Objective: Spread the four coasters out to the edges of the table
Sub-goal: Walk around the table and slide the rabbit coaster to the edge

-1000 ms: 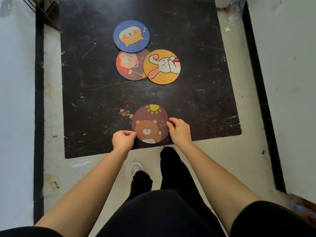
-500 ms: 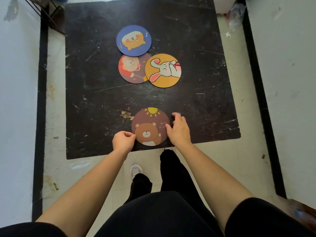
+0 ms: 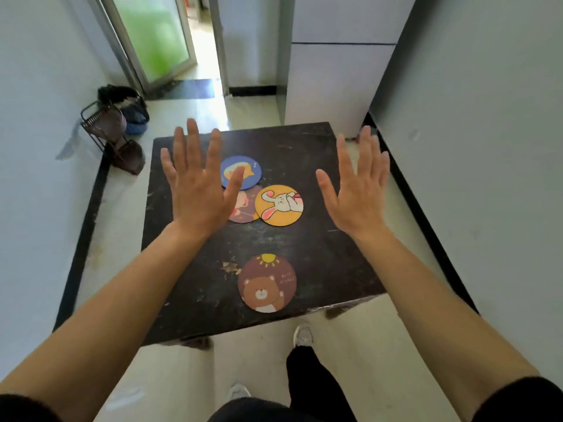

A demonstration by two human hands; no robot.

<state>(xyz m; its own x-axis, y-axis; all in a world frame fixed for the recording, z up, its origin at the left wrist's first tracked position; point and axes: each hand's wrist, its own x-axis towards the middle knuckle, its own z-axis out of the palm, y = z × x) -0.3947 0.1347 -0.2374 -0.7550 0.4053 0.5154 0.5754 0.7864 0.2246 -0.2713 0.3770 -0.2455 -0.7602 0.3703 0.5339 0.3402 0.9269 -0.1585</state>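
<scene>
A brown bear coaster (image 3: 268,284) lies at the near edge of the dark table (image 3: 189,281). Three more sit together mid-table: a blue coaster (image 3: 248,170), a dark lion coaster (image 3: 245,208) partly under its neighbours, and a yellow rabbit coaster (image 3: 278,205). My left hand (image 3: 198,181) is raised above the table, fingers spread, palm away from me, covering part of the blue and lion coasters. Lifted to the right of the rabbit coaster, my right hand (image 3: 358,187) is spread too. Neither hand holds anything.
A wire rack (image 3: 106,132) and dark bags (image 3: 128,102) stand on the floor off the table's far left corner. A white cabinet (image 3: 332,83) stands behind the far right corner. Walls run close on both sides. My feet (image 3: 303,336) are just before the near edge.
Both hands let go of the bear coaster at the near edge and rose, fingers spread, over the table. The camera tilted up, showing the doorway and cabinet.
</scene>
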